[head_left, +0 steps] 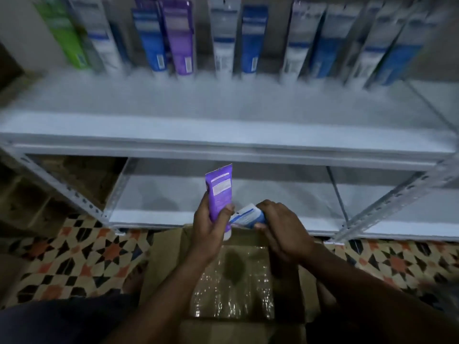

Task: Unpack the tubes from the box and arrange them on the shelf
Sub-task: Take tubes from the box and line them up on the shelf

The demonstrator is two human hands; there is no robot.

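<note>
Box: cardboard box (233, 281) sitting on the floor under both hands.
Left hand: left hand (211, 234) gripping a purple tube (219, 194) upright, likely for shelving.
Right hand: right hand (283, 232) clasping a blue-and-white tube (247, 217) sideways.
Shelf: white shelf (223, 135) beyond, standing tubes (223, 40) lining its back.

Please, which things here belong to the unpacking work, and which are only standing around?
Job: purple tube in left hand; white-blue tube in right hand; cardboard box; white shelf; row of standing tubes.
Just there: patterned floor tiles; blurred brown objects at left.
</note>
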